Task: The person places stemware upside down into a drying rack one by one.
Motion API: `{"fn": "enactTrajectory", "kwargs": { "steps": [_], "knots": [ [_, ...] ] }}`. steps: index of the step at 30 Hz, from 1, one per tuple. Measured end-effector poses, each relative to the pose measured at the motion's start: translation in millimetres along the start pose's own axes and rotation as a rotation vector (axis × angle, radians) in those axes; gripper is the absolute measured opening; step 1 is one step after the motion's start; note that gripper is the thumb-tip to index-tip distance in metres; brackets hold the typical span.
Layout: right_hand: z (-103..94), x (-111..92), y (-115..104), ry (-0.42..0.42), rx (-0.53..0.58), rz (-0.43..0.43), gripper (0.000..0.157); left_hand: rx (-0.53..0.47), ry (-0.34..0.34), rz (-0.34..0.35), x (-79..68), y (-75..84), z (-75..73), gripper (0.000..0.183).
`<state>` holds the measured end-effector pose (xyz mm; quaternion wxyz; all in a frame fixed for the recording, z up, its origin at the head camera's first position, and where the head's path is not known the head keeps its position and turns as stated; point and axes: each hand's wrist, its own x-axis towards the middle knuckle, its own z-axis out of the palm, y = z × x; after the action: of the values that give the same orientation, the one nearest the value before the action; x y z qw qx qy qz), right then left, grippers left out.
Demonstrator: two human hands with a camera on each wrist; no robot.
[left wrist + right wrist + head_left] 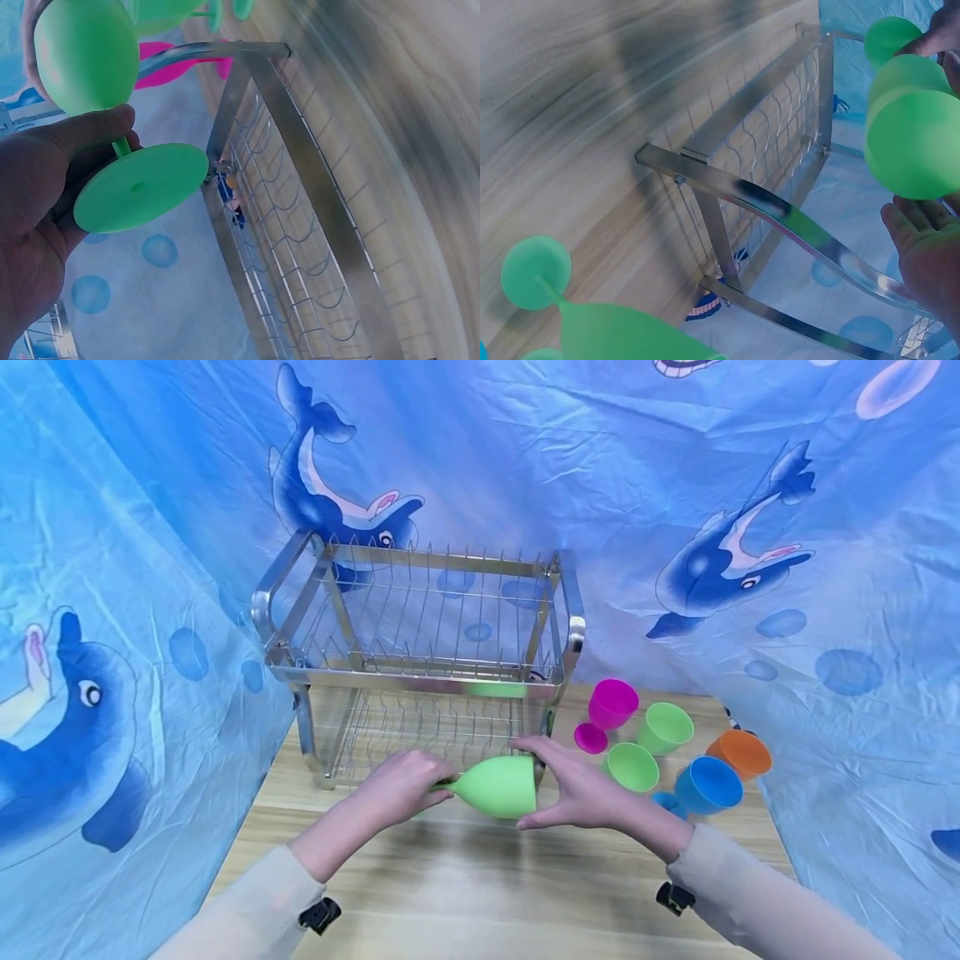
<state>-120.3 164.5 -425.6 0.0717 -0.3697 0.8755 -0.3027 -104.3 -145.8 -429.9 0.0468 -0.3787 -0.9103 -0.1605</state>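
Note:
A light green plastic goblet (497,787) lies sideways in the air in front of the dish rack, its mouth toward the right. My left hand (405,787) pinches its stem between thumb and fingers; the left wrist view shows the round foot (142,189) just past the fingertips. At the mouth end, my right hand (576,785) is spread, thumb below and fingers above, close beside the rim. From the right wrist, the goblet's open mouth (915,144) appears just above the right fingertips (901,223).
Behind the hands stands a two-tier metal dish rack (420,678) with wire slots. Right of it on the wooden table (465,893) are a magenta goblet (613,703), two green goblets (666,729), a blue goblet (708,785) and an orange cup (739,755). Blue dolphin-print cloth (600,485) surrounds the table.

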Motion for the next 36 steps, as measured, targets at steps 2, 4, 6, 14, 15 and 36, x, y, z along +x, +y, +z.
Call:
{"fn": "enactTrajectory", "kwargs": {
  "steps": [2, 4, 6, 14, 15, 36],
  "knots": [
    [1.4, 1.1, -0.4, -0.002, -0.004, -0.008, 0.097, 0.01, 0.005, 0.002, 0.4, 1.0, -1.4, 0.018],
    [2.5, 1.6, -0.9, 0.0, -0.013, -0.009, 0.092, 0.013, 0.006, 0.003, 0.6, 1.5, -2.2, 0.018],
    [3.6, 1.6, -1.6, 0.006, -0.014, -0.007, 0.087, 0.015, 0.007, 0.005, 0.4, 1.8, -2.9, 0.019],
    [8.7, -0.3, 2.4, 0.052, 0.021, 0.023, 0.084, -0.004, 0.019, -0.028, -1.3, 2.8, -8.0, 0.027],
    [9.3, -1.3, 3.7, 0.057, 0.041, 0.034, 0.084, -0.006, 0.021, -0.038, -1.4, 3.1, -8.9, 0.031],
    [21.8, -28.8, 24.7, 0.212, 0.195, 0.126, 0.084, -0.298, 0.312, -0.348, -42.6, -7.8, -20.1, 0.067]
  ]
}}
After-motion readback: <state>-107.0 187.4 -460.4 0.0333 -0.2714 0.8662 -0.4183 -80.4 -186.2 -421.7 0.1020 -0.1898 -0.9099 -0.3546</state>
